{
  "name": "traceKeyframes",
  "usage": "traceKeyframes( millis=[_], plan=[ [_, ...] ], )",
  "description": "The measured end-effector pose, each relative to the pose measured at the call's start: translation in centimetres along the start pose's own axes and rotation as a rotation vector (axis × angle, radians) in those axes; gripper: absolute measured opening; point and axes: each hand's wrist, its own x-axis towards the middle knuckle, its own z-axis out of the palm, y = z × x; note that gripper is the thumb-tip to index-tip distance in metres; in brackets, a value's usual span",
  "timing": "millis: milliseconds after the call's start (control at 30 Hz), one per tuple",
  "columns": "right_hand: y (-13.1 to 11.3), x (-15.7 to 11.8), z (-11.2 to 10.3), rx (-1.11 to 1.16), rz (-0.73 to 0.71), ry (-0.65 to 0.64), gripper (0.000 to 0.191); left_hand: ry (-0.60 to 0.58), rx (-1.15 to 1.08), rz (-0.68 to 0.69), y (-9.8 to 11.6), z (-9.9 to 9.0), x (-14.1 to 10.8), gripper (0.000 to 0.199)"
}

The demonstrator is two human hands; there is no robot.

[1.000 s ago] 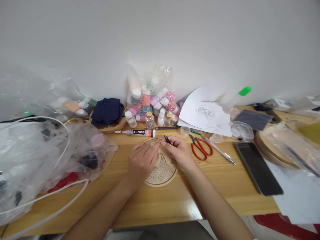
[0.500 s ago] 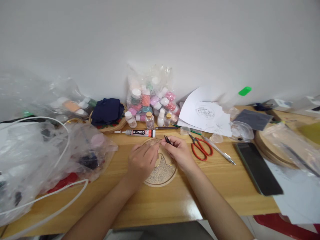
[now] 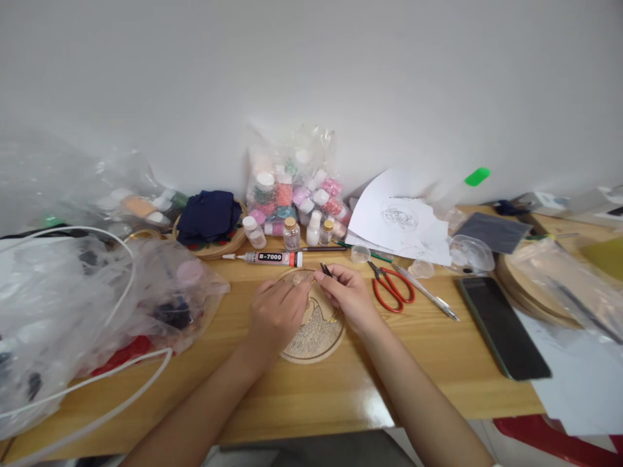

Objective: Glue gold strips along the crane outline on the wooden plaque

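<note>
A round wooden disc (image 3: 314, 340) lies flat on the table under both hands. It carries a fine line drawing of feather-like shapes, with thin gold lines along parts of it. My left hand (image 3: 278, 314) is over the disc's left side, its fingers pinched on a thin gold wire (image 3: 314, 279) of which only a glint shows. My right hand (image 3: 348, 292) meets it from the right, closed around dark tweezers (image 3: 326, 270) whose pointed end sticks up past the fingers. Both sets of fingertips nearly touch above the disc's upper part.
Behind the disc lie a B-7000 glue tube (image 3: 272, 259) and small bottles (image 3: 291, 233). Red-handled scissors (image 3: 394, 290), a craft knife (image 3: 431, 295) and a phone (image 3: 503, 327) lie right. Plastic bags (image 3: 63, 311) and a white cable (image 3: 146, 360) crowd the left.
Both hands keep almost the same place over the disc. The fingertips have shifted very slightly, and the gold glint between them shows more clearly.
</note>
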Motion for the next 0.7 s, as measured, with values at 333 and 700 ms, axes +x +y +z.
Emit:
traceKeyframes(
  millis=[333,700],
  plan=[
    [0.27,0.14,-0.07,-0.045,-0.019,0.027,0.034,0.007,-0.007,-0.050,0.04,-0.19,0.28,0.010],
    [0.65,0.19,-0.28,-0.094,-0.051,0.045,0.031,0.028,-0.017,-0.083,0.05,-0.15,0.35,0.012]
  ],
)
